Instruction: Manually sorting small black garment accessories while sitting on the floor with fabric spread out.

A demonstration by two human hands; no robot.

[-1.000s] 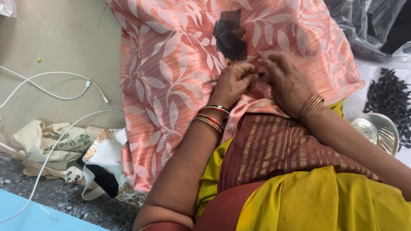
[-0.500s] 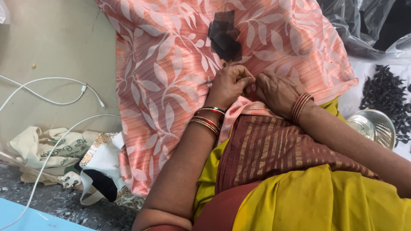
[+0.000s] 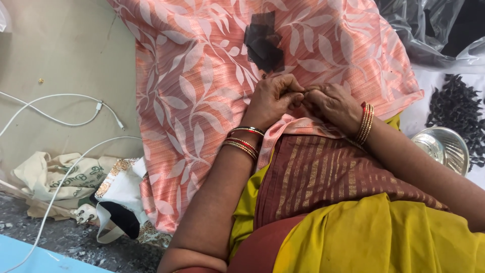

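Observation:
A salmon-pink cloth [image 3: 202, 101] with pale leaf prints lies spread in front of me. A small stack of dark square pieces [image 3: 263, 41] rests on it near the top. My left hand [image 3: 273, 98] and my right hand [image 3: 333, 103] meet at the middle of the cloth, fingers curled and pinched together just below the dark pieces. What sits between the fingertips is too small to see. Both wrists carry bangles. A folded pink edge of the cloth lies under the hands, over my maroon striped and yellow garment [image 3: 323, 177].
White cables [image 3: 60, 114] run over the beige floor at left. A cream cloth bag [image 3: 55, 177] and a white pouch [image 3: 121, 202] lie lower left. A steel bowl [image 3: 444, 146], a heap of small dark pieces [image 3: 457, 111] and clear plastic sheeting [image 3: 429, 30] sit at right.
My right hand has drawn in toward the left hand, and both hands now press together fingertip to fingertip. The view has shifted slightly.

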